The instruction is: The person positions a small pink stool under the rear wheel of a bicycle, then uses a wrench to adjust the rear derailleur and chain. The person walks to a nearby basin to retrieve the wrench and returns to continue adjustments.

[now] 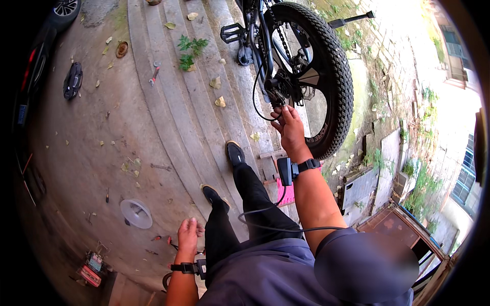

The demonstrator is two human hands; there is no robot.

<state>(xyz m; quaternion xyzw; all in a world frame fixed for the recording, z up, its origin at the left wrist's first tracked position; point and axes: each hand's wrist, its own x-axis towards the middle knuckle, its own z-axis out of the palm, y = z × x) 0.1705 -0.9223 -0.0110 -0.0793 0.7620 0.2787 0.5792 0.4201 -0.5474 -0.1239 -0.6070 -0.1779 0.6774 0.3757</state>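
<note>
Right hand [292, 131] fingertips at rear derailleur [276, 96], upper centre, can't tell grip | left hand [188, 236] half-open, empty, lower left | best keep black cable [254, 98] unkinked

Broad concrete steps [191, 127], dusty grey-brown floor [76, 148], weedy stone paving [380, 71], bluish windows [463, 173] at right, bright daylight.

Right arm [319, 199]: bared, stretched forward; right hand [292, 127] extended, fingers [276, 116] bent, drawn toward the thumb. Left forearm [182, 289]: bared, held low at the side; left hand [188, 235] relaxed, fingers loosely curled.
</note>
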